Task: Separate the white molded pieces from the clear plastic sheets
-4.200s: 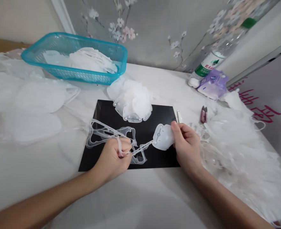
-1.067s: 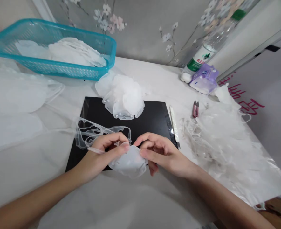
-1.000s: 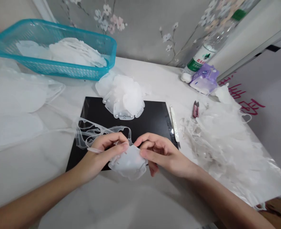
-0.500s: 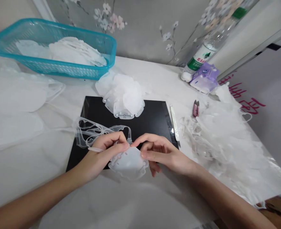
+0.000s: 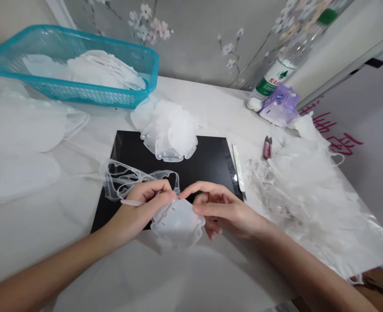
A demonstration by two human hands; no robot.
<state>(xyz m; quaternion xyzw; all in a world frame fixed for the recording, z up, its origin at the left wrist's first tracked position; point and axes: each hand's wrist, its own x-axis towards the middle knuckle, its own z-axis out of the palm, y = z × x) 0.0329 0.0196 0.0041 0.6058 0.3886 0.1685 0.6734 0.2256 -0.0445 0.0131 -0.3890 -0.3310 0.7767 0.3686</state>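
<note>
Between my hands is a translucent white silicone piece (image 5: 178, 221) with a wavy rim and small holes, over the near edge of a black board (image 5: 207, 167). My left hand (image 5: 146, 201) pinches its upper left edge between thumb and fingers. A thin strip of clear flashing (image 5: 126, 173) trails from beside that hand onto the board. My right hand (image 5: 220, 208) grips the piece's right edge with the thumb, its index finger reaching to the top edge. A pile of similar translucent pieces (image 5: 172, 130) lies at the board's far edge.
A turquoise basket (image 5: 126, 97) with white pieces stands at back left. More translucent sheets (image 5: 22, 130) lie on the left. On the right are a white-handled craft knife (image 5: 238, 167), red thread snips (image 5: 267, 147), a heap of clear scraps (image 5: 318, 203), a purple wipes pack (image 5: 280, 104) and a bottle (image 5: 276, 78).
The silicone piece has tilted slightly, its lower part shifting a little down and right, so more of its flat face shows. Both hands stay almost in place.
</note>
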